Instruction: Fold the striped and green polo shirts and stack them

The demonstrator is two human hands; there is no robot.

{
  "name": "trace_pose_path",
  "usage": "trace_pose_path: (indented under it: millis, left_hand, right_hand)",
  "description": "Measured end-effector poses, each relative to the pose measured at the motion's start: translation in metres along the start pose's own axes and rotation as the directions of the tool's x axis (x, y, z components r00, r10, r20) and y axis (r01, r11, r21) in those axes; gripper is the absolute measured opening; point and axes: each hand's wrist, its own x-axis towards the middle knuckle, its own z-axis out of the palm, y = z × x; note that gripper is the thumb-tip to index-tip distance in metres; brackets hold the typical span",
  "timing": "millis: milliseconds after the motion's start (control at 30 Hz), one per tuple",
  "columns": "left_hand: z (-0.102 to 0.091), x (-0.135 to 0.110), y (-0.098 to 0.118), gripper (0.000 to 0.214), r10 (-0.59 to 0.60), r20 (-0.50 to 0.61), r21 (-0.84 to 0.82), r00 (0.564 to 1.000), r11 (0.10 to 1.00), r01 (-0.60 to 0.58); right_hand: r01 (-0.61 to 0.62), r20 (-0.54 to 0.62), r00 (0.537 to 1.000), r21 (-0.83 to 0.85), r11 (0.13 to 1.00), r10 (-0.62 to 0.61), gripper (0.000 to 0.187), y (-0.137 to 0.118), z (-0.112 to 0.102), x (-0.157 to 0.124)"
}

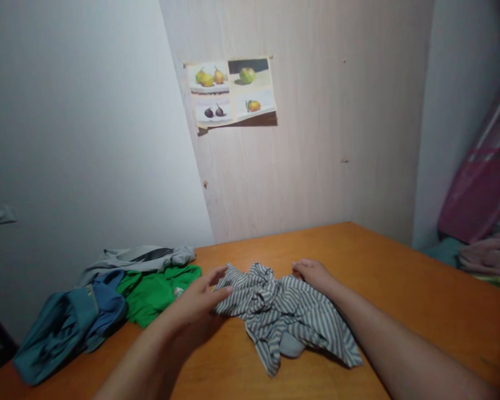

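Observation:
A crumpled shirt with grey and white stripes (304, 311) lies bunched on the orange table in front of me. A small light grey-blue patch of fabric (290, 345) shows under its near edge. My left hand (204, 291) is at the shirt's left end, thumb and fingers apart, the tips close to or touching the cloth. At the far right edge of the shirt is my right hand (315, 274), its fingers loosely bent and pointing left. Whether those fingertips press on the cloth I cannot tell.
To the left lie a green garment (150, 294), a grey garment (108, 266) and blue clothing (66, 328). The table (400, 289) meets a wood-grain panel (308, 183) bearing fruit pictures (233, 91). Past its right edge are a pink bag-like item (475, 194) and more fabric (489, 258).

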Motion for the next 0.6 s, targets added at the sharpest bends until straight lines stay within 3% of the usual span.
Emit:
trace_pose_path:
  millis: [33,100,200,267,333,400,467,600]
  left_hand:
    - [0.018,-0.002,0.009,0.060,0.045,0.110,-0.071,0.993,0.997,-0.037]
    - [0.049,-0.006,0.017,0.068,0.163,0.207,-0.069,0.965,0.986,-0.152]
    - [0.078,-0.009,0.015,0.037,0.259,0.203,-0.001,0.945,0.965,-0.264]
    - [0.083,-0.005,0.008,0.027,0.190,0.115,-0.123,0.975,0.977,-0.175]
    - [0.074,0.002,0.000,0.032,0.058,-0.001,-0.318,0.998,0.946,-0.055]
    - [0.056,0.012,-0.011,0.036,-0.055,-0.151,-0.451,0.987,0.892,-0.019]
    - [0.034,0.022,-0.024,0.034,-0.176,-0.322,-0.494,0.930,0.870,-0.006]
    - [0.006,0.037,-0.053,0.036,-0.278,-0.528,-0.288,0.803,0.948,0.139]
  right_hand:
    - [-0.007,0.006,1.000,0.017,1.000,0.006,0.034,-0.002,0.000,-0.001]
    - [-0.024,0.022,0.999,0.062,0.998,0.023,0.033,-0.005,-0.001,-0.002]
    - [-0.051,0.027,0.998,0.105,0.993,0.048,0.032,-0.008,-0.004,-0.003]
    - [-0.068,0.026,0.998,0.120,0.991,0.065,0.032,-0.009,-0.006,-0.004]
    - [-0.083,0.028,0.996,0.139,0.987,0.080,0.032,-0.010,-0.006,-0.006]
    - [-0.111,0.033,0.994,0.188,0.976,0.107,0.031,-0.011,-0.006,-0.009]
    - [-0.152,0.047,0.988,0.261,0.953,0.145,0.029,-0.013,-0.004,-0.012]
    - [-0.204,0.067,0.979,0.327,0.923,0.193,0.027,-0.017,-0.002,-0.018]
